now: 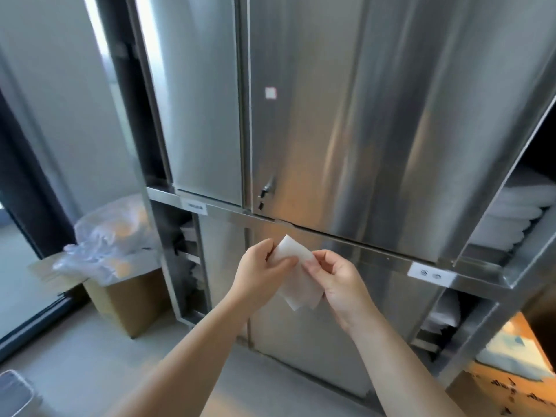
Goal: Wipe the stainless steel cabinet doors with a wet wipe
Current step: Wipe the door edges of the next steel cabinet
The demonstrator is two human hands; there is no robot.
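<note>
A white wet wipe (pixel 296 275) hangs between my two hands in front of the cabinet. My left hand (pixel 260 273) pinches its upper left edge with thumb and fingers. My right hand (pixel 338 282) pinches its right edge. The big upper stainless steel door (pixel 376 124) with a small latch (pixel 266 188) rises straight ahead, a narrower door (pixel 198 100) to its left. A lower steel door (pixel 346 332) lies behind my hands. Neither hand touches the doors.
A cardboard box (pixel 126 299) with clear plastic bags (pixel 108 239) stands on the floor at left. Open shelves at right hold folded white linen (pixel 511 218). Another cardboard box (pixel 499 386) sits at the lower right. A grey bin corner (pixel 13 392) shows bottom left.
</note>
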